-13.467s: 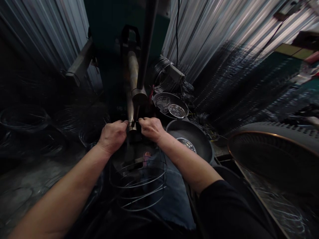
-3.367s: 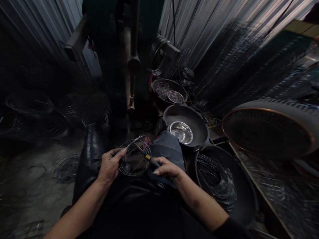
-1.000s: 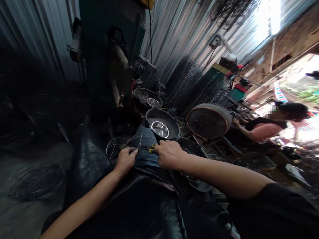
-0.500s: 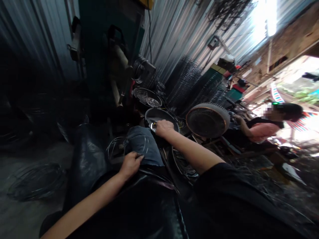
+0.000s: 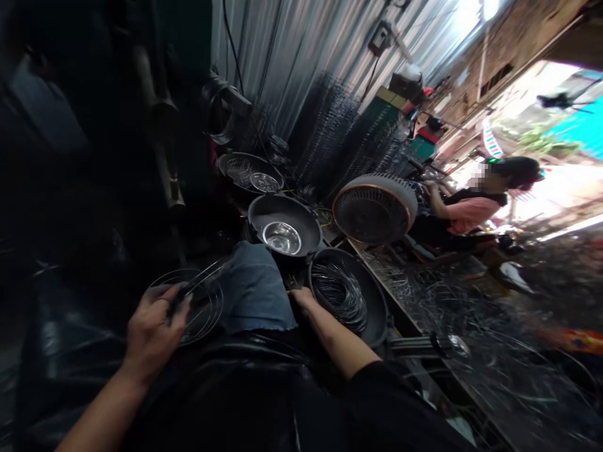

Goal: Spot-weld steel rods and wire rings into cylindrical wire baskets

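My left hand [image 5: 153, 329] is closed on a round wire frame [image 5: 198, 304] made of thin metal rings and holds it over my lap. My right hand [image 5: 301, 298] lies low beside my knee at the near rim of a dark pan [image 5: 379, 314] that holds a heap of wire rings [image 5: 339, 292]; its fingers are hidden. A denim cloth [image 5: 252, 289] covers my knee between the two hands.
A second pan [image 5: 257, 213] with a steel bowl [image 5: 281, 237] sits behind, a third pan [image 5: 226, 164] with glass lids further back. A round fan [image 5: 374, 210] stands at right, with another person in a pink top [image 5: 471, 210] beyond. Loose wire [image 5: 471, 326] covers the bench right.
My right hand has drawn back from the pan with the steel bowl to the near pan of wire rings. My left hand has lifted the wire frame leftward. The view has swung right.
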